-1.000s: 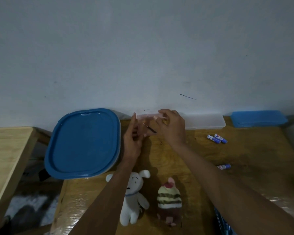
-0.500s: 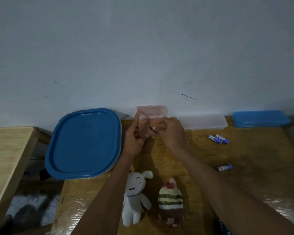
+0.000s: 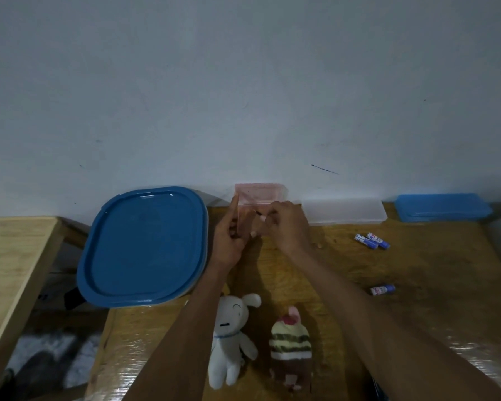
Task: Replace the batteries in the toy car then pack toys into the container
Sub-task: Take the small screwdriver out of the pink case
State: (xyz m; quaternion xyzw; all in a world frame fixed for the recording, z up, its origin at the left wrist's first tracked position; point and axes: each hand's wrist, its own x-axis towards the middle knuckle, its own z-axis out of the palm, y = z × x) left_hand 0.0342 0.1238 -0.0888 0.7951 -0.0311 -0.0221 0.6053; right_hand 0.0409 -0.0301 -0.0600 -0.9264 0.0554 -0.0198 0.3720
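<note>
Batteries lie loose on the wooden counter [image 3: 344, 273] off to the right: a pair of batteries [image 3: 372, 241] side by side near the far edge, and a single battery [image 3: 382, 290] closer in, well apart from the pair. From the head view, both hands are up near the wall, working on a small pinkish translucent case [image 3: 258, 198]. The left hand [image 3: 229, 241] holds its left side, thumb pointing up along the edge, fingers curled round the lower part. The right hand [image 3: 287, 224] has its fingers curled and pinches a thin dark tool [image 3: 259, 213], its tip against the case. The toy car itself I cannot make out. A big blue-lidded container [image 3: 145, 244] sits closed at the left, overhanging the counter's edge. Near the front, between the two forearms, lie a white plush bunny [image 3: 232, 337] and a striped plush toy [image 3: 291, 345], just beside each other. Against the wall to the right rest a clear flat box [image 3: 344, 211] and, beyond it, a blue lid [image 3: 443, 206]. Another wooden surface [image 3: 12, 256] stands at the far left.
</note>
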